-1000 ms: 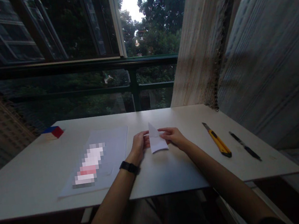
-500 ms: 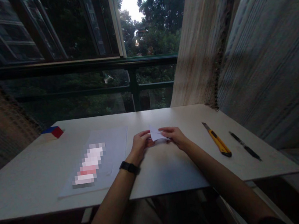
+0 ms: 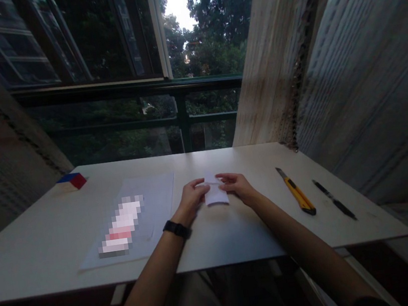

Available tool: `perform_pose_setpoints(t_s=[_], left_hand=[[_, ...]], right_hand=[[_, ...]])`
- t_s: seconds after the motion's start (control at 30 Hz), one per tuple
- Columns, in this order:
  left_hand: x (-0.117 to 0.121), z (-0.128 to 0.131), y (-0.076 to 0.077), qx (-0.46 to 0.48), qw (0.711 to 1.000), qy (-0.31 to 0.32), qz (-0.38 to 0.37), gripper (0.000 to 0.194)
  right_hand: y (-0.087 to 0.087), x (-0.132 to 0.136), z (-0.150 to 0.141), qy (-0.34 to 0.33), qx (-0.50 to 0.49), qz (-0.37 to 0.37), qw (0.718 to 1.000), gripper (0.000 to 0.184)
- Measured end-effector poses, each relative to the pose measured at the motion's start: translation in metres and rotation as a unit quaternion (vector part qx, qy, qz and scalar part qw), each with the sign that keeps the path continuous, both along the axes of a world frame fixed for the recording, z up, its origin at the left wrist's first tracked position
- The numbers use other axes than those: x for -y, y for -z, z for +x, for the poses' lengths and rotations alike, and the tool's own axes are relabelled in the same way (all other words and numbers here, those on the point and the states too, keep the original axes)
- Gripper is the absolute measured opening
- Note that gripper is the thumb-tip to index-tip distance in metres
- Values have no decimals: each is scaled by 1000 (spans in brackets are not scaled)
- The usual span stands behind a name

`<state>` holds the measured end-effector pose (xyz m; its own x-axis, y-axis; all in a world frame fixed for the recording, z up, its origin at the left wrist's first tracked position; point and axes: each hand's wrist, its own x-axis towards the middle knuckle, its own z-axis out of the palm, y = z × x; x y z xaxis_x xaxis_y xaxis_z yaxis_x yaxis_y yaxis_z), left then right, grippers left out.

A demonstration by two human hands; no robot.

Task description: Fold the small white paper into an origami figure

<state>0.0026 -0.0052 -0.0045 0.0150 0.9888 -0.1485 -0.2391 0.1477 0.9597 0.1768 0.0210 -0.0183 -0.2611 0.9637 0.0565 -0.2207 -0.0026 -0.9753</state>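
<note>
A small white piece of folded paper (image 3: 216, 195) is held between my two hands, over the middle of the table. Its near part hangs down towards me, and a crease or edge runs across it at finger height. My left hand (image 3: 193, 195) pinches the paper's left edge, thumb on the near face. From the other side my right hand (image 3: 239, 186) grips the right edge with thumb and fingers. A black band circles my left wrist.
White sheets (image 3: 157, 195) lie left of my hands, partly blurred out. A cube puzzle (image 3: 72, 181) sits at the far left of the white table (image 3: 224, 246). On the right are a yellow utility knife (image 3: 296, 190) and a black pen (image 3: 334, 199). Curtains flank the window behind.
The paper has turned in my fingers: its near part now hangs lower and straighter towards me. Both hands have stayed in nearly the same place.
</note>
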Motion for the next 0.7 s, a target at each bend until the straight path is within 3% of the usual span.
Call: perform_pose_setpoints(t_s=[0.43,0.7], left_hand=[[2,1,-4,13,999,23,23,35],[3,1,-1,1,999,14,35,38]], right_hand=[[4,0,-7,29,35,10,999,41],[0,1,-5,-23,25,-29,999,33]])
